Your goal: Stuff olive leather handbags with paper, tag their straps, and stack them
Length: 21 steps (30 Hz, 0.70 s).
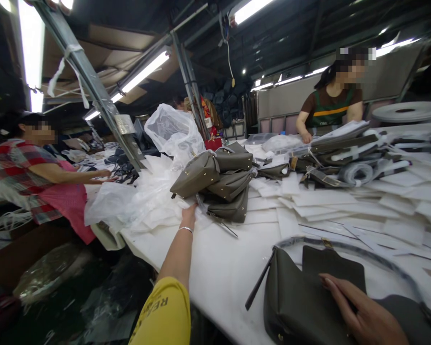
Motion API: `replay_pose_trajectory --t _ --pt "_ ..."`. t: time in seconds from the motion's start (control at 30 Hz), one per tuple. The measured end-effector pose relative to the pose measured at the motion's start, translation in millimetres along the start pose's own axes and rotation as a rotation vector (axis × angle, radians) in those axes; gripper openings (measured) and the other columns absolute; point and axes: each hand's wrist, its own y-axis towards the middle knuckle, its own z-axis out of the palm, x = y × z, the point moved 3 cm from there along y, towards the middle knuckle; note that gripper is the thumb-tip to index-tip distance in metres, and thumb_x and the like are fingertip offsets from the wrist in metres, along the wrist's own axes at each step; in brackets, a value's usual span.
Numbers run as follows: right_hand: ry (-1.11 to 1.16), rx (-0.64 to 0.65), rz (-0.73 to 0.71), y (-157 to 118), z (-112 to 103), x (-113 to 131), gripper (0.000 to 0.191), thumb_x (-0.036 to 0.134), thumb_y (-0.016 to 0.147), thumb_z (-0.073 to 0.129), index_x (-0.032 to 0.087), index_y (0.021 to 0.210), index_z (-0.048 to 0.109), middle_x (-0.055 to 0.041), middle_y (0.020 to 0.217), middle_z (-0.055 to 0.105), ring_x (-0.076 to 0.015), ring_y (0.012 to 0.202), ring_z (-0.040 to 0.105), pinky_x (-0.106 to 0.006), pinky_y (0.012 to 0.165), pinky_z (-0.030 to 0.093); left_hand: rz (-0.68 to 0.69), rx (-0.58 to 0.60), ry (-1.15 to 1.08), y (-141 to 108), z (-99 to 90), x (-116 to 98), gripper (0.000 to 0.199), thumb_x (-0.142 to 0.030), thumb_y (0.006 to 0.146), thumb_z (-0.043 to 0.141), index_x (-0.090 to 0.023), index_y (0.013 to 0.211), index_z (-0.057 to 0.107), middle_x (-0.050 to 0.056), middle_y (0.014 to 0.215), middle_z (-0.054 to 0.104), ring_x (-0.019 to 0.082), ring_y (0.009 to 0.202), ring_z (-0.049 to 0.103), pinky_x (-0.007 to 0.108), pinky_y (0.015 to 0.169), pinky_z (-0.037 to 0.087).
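My right hand (364, 309) is at the near right, its fingers pressed together at the raised flap of a dark olive handbag (290, 292). The handbag lies on the white table, its wrapped strap (373, 261) arching behind the flap and a dark zip pull hanging at the left. My left arm stretches forward, a silver bangle at the wrist. My left hand (189, 214) is at the underside of a stack of olive handbags (197, 173); the bags hide its fingers, so its grip does not show. Small gold studs dot the stacked bags.
White sheets (323, 199) cover much of the table (215, 254). Crumpled clear plastic (143, 196) lies left of the stack. Across the table a person in a green apron (332, 115) handles pieces; another in a plaid shirt (24, 167) works at left. A metal post (100, 96) slants beside the table.
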Motion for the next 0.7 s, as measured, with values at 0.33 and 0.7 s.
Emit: replay_pose_trajectory --t 0.33,0.7 --pt "0.086 0.039 0.084 -3.2 4.3 -2.5 0.039 0.035 0.100 0.035 0.021 0.110 0.070 -0.0061 0.106 0.077 -0.0235 0.092 0.074 -0.032 0.081 0.063 -0.229 0.024 -0.175 -66.0 -12.0 37.0 0.033 -0.036 0.094 0.062 -0.015 0.120 0.060 0.009 0.117 0.063 0.020 0.097 0.065 0.040 0.082 0.058" --pt "0.185 0.107 0.267 -1.3 6.3 -3.9 0.046 0.052 0.096 0.038 0.022 0.107 0.072 -0.0078 0.101 0.076 -0.0255 0.092 0.073 -0.035 0.084 0.059 -0.262 0.289 -0.101 -151.0 -49.9 48.8 0.032 -0.040 0.096 0.059 -0.014 0.114 0.062 0.007 0.107 0.067 0.018 0.088 0.067 0.037 0.077 0.059"
